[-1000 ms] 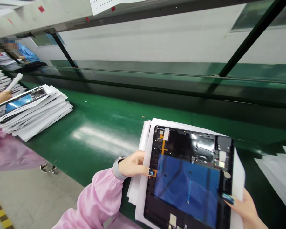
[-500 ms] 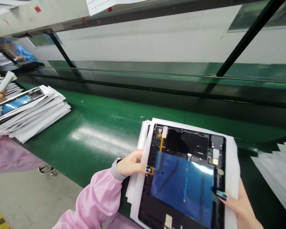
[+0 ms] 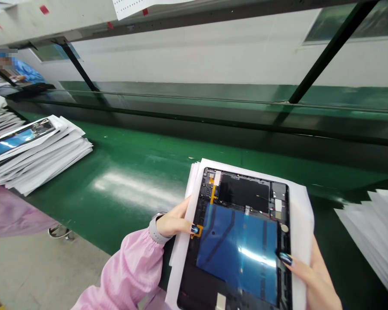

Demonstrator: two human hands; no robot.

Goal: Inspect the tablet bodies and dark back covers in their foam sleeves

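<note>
An opened tablet (image 3: 210, 262) with its blue-filmed battery (image 3: 228, 245) and orange flex cable (image 3: 212, 193) exposed lies over a white foam sheet (image 3: 299, 206). My left hand (image 3: 174, 221) grips its left edge, the thumb on an orange flex piece and the fingers hidden underneath. At the right edge, my right hand (image 3: 310, 273) has its thumb on the tablet beside the battery, with its fingers behind the sheet. More white sheets (image 3: 180, 245) show under the tablet's left side.
A stack of white sheets with an opened tablet on top (image 3: 45, 155) sits at the left on the green bench (image 3: 129, 159). A co-worker's pink sleeve (image 3: 16, 211) is beside it. More white sheets (image 3: 371, 232) fan out at the right. Dark posts (image 3: 326, 60) stand behind.
The tablet, with both my hands on it, has shifted slightly left and its tilt has changed, moving the glare lower on the battery. The whole view has also drifted a little.
</note>
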